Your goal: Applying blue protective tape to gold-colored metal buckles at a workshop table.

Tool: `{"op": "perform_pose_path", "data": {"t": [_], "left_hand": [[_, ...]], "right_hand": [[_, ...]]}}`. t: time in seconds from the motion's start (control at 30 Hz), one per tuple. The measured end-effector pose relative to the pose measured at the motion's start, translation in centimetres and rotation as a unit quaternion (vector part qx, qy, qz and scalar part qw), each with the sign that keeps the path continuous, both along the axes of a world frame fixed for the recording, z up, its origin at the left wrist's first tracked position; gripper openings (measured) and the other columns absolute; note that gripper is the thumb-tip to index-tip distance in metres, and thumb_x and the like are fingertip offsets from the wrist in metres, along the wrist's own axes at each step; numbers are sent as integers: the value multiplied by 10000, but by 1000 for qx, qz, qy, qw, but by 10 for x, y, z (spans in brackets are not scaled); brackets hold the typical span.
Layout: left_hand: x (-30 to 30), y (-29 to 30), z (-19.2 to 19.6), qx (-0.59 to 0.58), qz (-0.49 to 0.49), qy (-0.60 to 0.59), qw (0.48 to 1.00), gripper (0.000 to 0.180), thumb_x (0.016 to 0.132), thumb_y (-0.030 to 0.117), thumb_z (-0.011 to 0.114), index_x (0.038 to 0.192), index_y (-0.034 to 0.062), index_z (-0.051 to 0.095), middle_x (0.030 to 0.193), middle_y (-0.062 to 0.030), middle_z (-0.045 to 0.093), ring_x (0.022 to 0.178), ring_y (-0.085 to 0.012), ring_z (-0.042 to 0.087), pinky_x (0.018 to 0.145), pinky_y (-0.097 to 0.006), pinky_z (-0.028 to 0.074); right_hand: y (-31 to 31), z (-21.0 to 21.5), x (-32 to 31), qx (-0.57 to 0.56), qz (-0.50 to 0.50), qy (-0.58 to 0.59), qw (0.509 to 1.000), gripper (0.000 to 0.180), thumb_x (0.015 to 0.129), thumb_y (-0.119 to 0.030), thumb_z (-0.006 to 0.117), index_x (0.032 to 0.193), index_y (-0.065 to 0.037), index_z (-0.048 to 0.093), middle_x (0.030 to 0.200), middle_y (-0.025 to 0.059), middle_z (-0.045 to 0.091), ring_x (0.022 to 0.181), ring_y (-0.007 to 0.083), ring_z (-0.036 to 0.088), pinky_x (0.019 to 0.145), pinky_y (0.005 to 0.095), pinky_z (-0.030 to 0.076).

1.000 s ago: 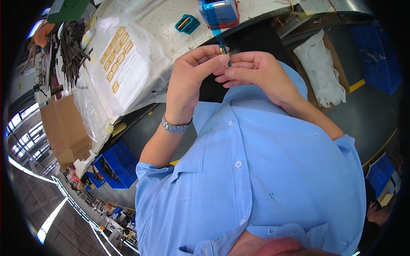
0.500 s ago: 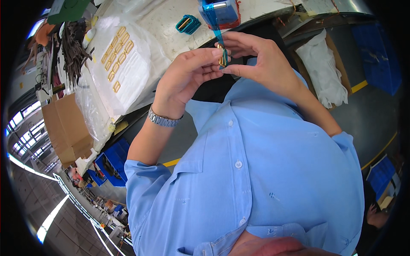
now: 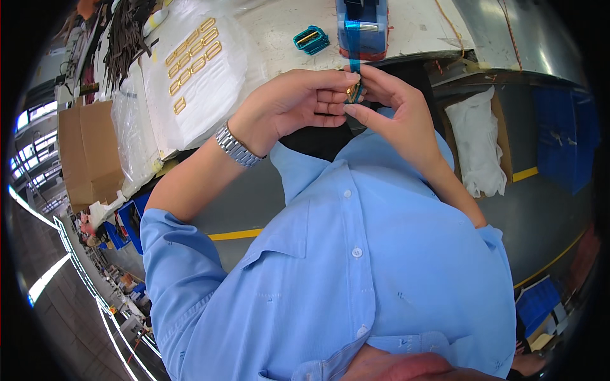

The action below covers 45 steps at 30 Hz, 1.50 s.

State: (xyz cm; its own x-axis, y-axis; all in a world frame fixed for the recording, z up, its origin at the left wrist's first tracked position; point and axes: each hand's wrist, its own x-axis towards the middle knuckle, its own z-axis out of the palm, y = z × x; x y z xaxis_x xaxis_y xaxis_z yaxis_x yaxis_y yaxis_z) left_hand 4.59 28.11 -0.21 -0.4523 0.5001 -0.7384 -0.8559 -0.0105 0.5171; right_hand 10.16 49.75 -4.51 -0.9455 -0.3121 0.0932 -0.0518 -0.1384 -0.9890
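My left hand (image 3: 298, 98) and my right hand (image 3: 403, 108) meet just beyond the table's near edge. Between their fingertips is a small gold metal buckle (image 3: 350, 93), partly wrapped in teal film tape and largely hidden by the fingers. A strip of teal tape (image 3: 354, 64) runs from it up to a blue tape dispenser (image 3: 383, 30). Left of the dispenser lies another gold piece wound in teal tape (image 3: 311, 40). Several bare gold oblong buckles (image 3: 196, 65) sit in rows on a white foam sheet (image 3: 210, 95).
Dark strips (image 3: 127, 32) hang at the far left, above an open cardboard box (image 3: 92, 152) and clear plastic. On my right, a carton holds a white bag (image 3: 476, 143), with a blue bin (image 3: 565, 136) beyond. Yellow lines (image 3: 235, 234) mark the grey floor.
The view has shifted, so the table and dispenser appear farther right. Both hands keep hold of the buckle, which has turned slightly; the tape strip now hangs straighter.
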Motion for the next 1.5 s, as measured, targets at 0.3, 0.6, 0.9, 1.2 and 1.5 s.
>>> {"op": "perform_pose_path", "data": {"t": [0.3,0.6,0.9,1.2,1.5], "left_hand": [[46,6,-1,-201,17,415,887,203,1011,104,733,1181,-8,737,1022,-58,752,892,-153,727,817,-295,597],[62,39,-29,-268,145,750,587,175,889,-64,772,1049,1,744,909,-109,732,791,-212,701,717,-310,550],[44,32,-15,-235,100,643,722,116,1007,60,732,1016,-55,749,817,-47,732,703,-110,697,653,-243,556],[-6,19,9,-99,46,409,906,227,1009,171,756,954,-48,738,758,-53,705,633,-103,676,581,-250,582],[-20,8,24,-46,16,309,950,256,1001,217,777,913,-19,729,776,-42,689,623,-109,682,573,-288,620]], "right_hand": [[-3,16,-2,-77,-23,-103,991,483,973,-74,776,1406,85,631,1248,143,766,1122,137,712,1021,291,556],[-1,35,1,-87,-4,-167,982,453,993,-103,761,1391,81,647,1254,157,763,1136,147,721,1041,278,538],[-4,28,4,-72,-37,-118,990,350,1045,-171,725,1308,60,710,1102,85,796,983,77,704,877,221,557],[4,14,-17,-11,-12,-81,997,363,1002,-144,744,1301,60,707,1098,99,799,1053,150,751,937,292,588],[-2,20,-23,0,-54,-31,998,373,933,-139,808,1241,56,732,1026,110,824,934,119,763,859,264,576]]}}
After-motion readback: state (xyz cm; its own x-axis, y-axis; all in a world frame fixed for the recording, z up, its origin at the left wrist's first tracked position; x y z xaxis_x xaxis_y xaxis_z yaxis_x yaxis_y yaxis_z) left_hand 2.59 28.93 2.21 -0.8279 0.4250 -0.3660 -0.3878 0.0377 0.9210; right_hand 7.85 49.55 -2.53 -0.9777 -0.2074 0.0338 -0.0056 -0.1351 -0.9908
